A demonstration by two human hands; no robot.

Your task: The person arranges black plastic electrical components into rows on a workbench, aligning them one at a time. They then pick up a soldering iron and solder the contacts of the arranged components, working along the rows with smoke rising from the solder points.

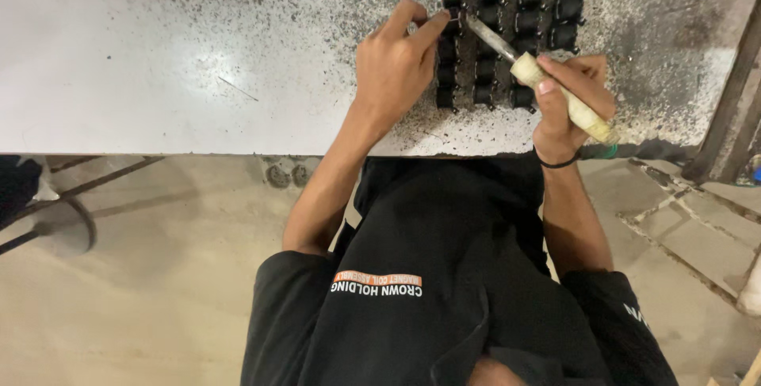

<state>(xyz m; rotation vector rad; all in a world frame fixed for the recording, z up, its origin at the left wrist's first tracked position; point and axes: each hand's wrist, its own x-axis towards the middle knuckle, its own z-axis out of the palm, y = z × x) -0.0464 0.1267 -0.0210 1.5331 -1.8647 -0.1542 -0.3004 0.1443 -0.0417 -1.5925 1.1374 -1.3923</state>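
A grid of small black cylindrical parts (507, 5) is laid out in rows on the speckled white desk (198, 53), near its front edge; no tray or box can be made out around them. The left hand (394, 65) is set at the grid's left edge, its grip pinched on one black part. The right hand (572, 105) is closed around the pale handle of a tool (547, 85), whose metal blade is angled up-left over the rows.
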